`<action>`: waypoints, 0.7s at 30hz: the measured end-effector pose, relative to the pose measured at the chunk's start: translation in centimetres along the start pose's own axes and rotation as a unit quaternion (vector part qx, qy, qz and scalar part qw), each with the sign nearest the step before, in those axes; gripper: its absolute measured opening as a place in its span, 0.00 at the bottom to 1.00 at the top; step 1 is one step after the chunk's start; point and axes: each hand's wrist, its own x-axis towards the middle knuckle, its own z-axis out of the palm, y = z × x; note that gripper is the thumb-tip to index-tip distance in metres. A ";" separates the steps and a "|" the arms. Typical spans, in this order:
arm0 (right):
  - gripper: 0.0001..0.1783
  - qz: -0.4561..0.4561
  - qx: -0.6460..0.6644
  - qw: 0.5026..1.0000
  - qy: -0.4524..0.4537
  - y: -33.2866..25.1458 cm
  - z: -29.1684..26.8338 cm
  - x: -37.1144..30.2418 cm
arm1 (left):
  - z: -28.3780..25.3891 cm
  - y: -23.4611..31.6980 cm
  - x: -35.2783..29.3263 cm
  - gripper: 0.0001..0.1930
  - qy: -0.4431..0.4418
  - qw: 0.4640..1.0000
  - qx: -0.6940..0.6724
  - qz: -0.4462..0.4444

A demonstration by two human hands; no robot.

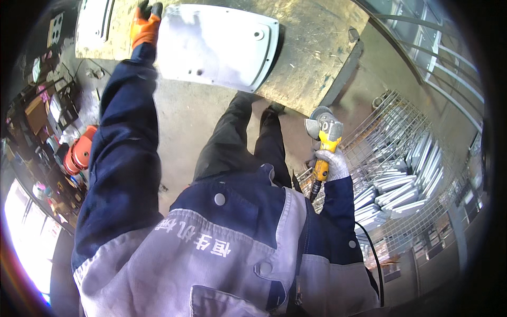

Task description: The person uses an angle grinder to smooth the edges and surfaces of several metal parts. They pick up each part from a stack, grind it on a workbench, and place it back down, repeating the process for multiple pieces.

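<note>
The right hand, in a pale glove, is wrapped round the yellow body of a grinder. Its fingers are bent in close on the tool. From this grip the grinder's head points away from the person, with its round disc ahead of the hand, near the close corner of the wooden table. The tool's dark tail comes out below the hand, toward the body, and a black cable shows further back, beside the right sleeve.

The left hand, in an orange glove with dark fingertips, is stretched far forward over the table. Two of its dark tips stand a little apart, pointing away from the person; the other fingers cannot be made out clearly. The hand is right at the left edge of the white panel, but whether it pinches that edge or only rests against it, I cannot tell.

The panel lies on the table, immediately to the right of the left hand, and ahead and to the left of the right hand, well apart from the grinder. To the right of the right hand stands a wire basket holding a heap of pale metal pieces.
</note>
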 end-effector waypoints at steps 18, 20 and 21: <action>0.19 -0.027 -0.160 0.985 -0.057 -3.5 3.2 1.8 | 7.6 8.6 -25.4 0.27 0.038 0.410 -0.550 -0.727; 0.19 -0.030 -0.204 0.977 -0.051 -3.9 3.5 1.3 | 6.7 9.1 -25.8 0.23 0.045 0.406 -0.597 -0.690; 0.19 -0.036 -0.203 0.977 -0.060 -4.1 3.7 1.1 | 6.4 9.5 -25.9 0.23 0.037 0.422 -0.607 -0.672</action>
